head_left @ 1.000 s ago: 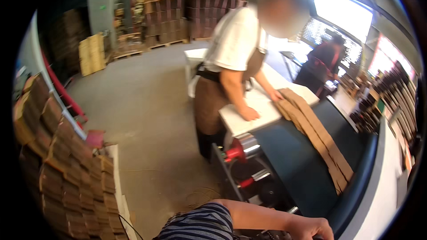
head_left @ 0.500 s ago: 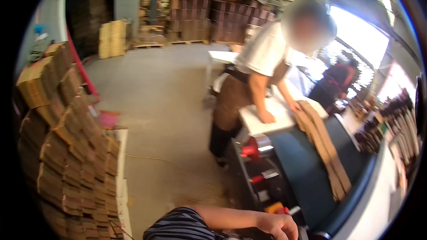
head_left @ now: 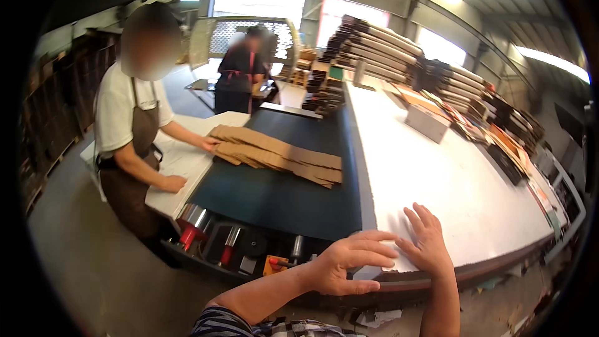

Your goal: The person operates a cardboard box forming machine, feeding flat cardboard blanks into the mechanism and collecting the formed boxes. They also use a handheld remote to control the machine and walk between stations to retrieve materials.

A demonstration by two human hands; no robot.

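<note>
My left hand hovers at the near corner of the white table, fingers apart and holding nothing. Close beside it, my right hand is raised over the table's near edge with its fingers spread, also empty. Past them runs a dark conveyor belt. Overlapping brown cardboard pieces lie across it in two rows. At the belt's far left side a co-worker in a white shirt and brown apron touches the left end of the cardboard rows with one hand.
The white table stretches along the belt's right side. On it are a grey box and stacks of flat sheets. Rollers and red machine parts show at the belt's near end. Another person stands farther back.
My view has swung to the right, from the stacked cardboard and floor toward the white table. My right hand has come into view, and my left hand's fingers have spread.
</note>
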